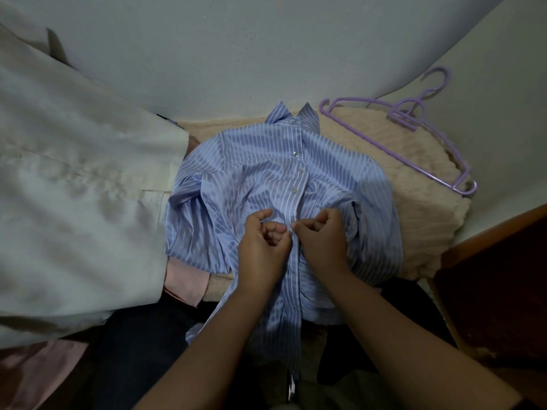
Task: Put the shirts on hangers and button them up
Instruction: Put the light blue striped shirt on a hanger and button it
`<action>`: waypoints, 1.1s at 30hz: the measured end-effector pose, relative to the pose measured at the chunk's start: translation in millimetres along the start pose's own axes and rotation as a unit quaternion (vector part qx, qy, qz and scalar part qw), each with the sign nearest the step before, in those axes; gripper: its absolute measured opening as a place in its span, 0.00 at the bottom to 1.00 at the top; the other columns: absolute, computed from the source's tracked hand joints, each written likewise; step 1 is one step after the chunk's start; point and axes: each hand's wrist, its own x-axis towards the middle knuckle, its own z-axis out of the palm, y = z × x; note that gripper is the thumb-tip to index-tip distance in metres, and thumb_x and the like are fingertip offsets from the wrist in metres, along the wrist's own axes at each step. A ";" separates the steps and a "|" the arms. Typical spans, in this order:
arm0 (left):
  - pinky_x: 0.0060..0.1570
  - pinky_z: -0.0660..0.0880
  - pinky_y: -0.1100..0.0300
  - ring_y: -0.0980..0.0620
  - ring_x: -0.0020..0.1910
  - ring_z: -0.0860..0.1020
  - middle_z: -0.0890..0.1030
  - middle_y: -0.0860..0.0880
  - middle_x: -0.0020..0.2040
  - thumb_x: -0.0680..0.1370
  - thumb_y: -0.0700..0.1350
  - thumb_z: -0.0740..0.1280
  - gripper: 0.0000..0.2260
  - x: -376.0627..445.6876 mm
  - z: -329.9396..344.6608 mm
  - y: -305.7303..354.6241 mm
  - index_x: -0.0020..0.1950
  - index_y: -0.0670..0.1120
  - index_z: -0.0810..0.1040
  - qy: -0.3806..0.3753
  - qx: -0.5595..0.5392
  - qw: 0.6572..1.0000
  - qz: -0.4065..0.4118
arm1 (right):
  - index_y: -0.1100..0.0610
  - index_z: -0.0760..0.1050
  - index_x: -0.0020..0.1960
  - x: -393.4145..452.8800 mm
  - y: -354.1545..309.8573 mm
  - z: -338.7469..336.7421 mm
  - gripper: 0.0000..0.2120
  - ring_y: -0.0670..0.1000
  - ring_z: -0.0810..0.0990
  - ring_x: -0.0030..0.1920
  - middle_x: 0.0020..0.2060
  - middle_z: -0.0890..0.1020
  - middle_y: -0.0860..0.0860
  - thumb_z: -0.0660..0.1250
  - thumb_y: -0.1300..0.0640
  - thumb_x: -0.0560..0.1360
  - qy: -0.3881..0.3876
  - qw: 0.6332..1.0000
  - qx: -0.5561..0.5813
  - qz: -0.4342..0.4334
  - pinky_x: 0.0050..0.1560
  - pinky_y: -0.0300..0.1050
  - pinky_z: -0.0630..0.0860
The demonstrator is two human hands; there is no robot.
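- The blue striped shirt (pixel 266 179) lies front-up on a cream fuzzy blanket (pixel 414 184), collar away from the person, and both hands meet on its placket about halfway down.
- The left hand (pixel 262 247) has its fingers curled, thumb and fingertips pinching the left edge of the placket.
- The right hand (pixel 322 235) is curled likewise, its fingertips nipping the opposite edge; the two sets of fingertips almost touch, with what looks like a button between them.
- Beyond the fingers, toward the collar, four white buttons (pixel 296 171) sit closed in a row, so the upper half of the front appears fastened.
- Nearer than the fingers, toward the wrists, the front runs on down to the hem; whether those buttons are done cannot be told, though they are probably still to do.
- A hanger inside this shirt is not visible under the cloth.
- Two purple hangers (pixel 414 125) lie unused, well beyond and to the right of the right fingers.
- A cream shirt (pixel 74 173) and a pink garment (pixel 183 282) lie left of the left fingers, seemingly still waiting.
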 end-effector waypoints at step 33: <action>0.38 0.72 0.71 0.63 0.35 0.74 0.74 0.49 0.42 0.65 0.35 0.71 0.31 14.4 -11.5 -1.8 0.65 0.43 0.63 -0.139 -0.086 0.984 -0.076 | 0.57 0.65 0.46 12.2 3.2 -13.1 0.18 0.49 0.76 0.30 0.33 0.79 0.54 0.65 0.77 0.70 -0.153 0.966 0.170 0.117 0.31 0.41 0.74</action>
